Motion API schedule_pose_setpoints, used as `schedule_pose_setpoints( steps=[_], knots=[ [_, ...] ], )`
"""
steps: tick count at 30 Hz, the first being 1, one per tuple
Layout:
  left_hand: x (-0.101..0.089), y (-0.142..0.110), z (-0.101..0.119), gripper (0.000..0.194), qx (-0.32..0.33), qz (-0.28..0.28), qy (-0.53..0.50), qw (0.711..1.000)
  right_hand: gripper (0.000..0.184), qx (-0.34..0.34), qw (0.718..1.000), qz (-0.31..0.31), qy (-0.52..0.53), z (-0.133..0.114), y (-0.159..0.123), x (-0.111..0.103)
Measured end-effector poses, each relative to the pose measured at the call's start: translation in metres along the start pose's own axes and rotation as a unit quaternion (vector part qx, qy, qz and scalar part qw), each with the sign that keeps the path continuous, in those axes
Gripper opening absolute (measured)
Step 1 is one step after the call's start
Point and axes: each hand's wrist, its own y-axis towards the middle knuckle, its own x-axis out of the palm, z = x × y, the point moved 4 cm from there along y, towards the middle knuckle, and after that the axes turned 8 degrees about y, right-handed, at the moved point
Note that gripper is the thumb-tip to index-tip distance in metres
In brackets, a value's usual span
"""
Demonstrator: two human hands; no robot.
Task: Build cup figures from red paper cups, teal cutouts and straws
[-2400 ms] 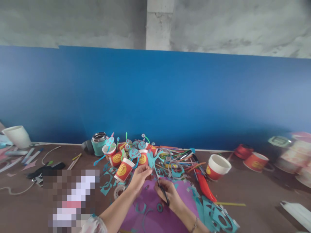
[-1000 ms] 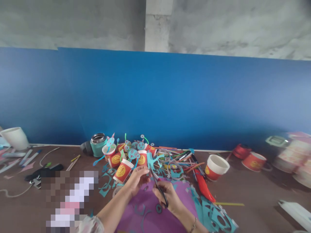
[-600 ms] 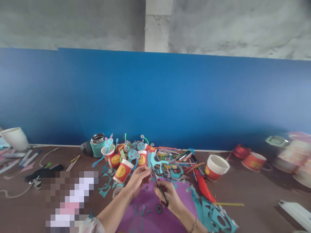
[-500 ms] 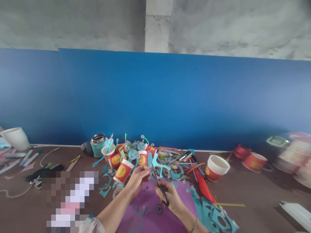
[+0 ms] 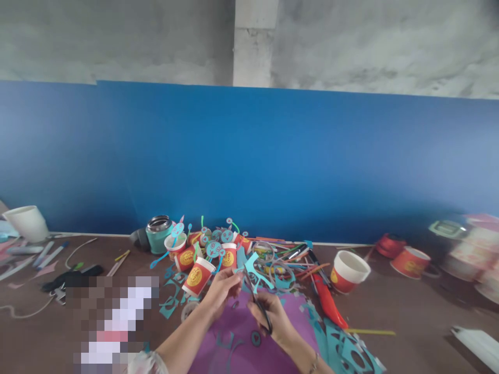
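My right hand (image 5: 270,312) grips dark-handled scissors (image 5: 262,309), their blades pointing up and left toward my other hand. My left hand (image 5: 225,290) is closed in a pinch on a small piece of light-blue paper (image 5: 238,270) beside the blades. Its exact shape is too small to make out. Both hands are above a purple sheet (image 5: 286,322), where a small blue oval with a heart drawn on it (image 5: 255,338) and thin blue offcuts lie. A curved light-blue paper scrap (image 5: 259,272) shows just beyond the scissors.
Red-and-white paper cups (image 5: 198,276) with blue paper faces crowd behind my left hand, near a teal flask (image 5: 159,236). Pens and a red pouch (image 5: 327,304) lie to the right, before another cup (image 5: 348,272). Blue cut-out sheets (image 5: 351,353) are at the lower right.
The view has shifted slightly. The light-blue paper near the scissor blades looks a little different in position; both hands keep nearly the same place and hold.
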Motion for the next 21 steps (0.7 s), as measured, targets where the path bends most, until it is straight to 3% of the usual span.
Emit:
schedule_pose_setpoints(
  steps=[3, 12, 21],
  knots=[
    [-0.0005, 0.0, 0.0005, 0.033, 0.013, 0.006, 0.008, 1.0, 0.045, 0.009, 1.0, -0.005, 0.0, -0.0012, -0.0007, 0.0006],
    [0.0006, 0.0059, -0.0054, 0.033, 0.007, -0.048, 0.032, 0.998, 0.047, 0.015, 1.0, 0.01, 0.01, -0.0016, -0.0012, -0.0009],
    [0.0003, 0.0027, -0.0016, 0.037, 0.022, 0.002, 0.01, 1.0, 0.045, 0.016, 1.0, 0.006, 0.021, -0.0002, -0.0003, -0.0018]
  ],
)
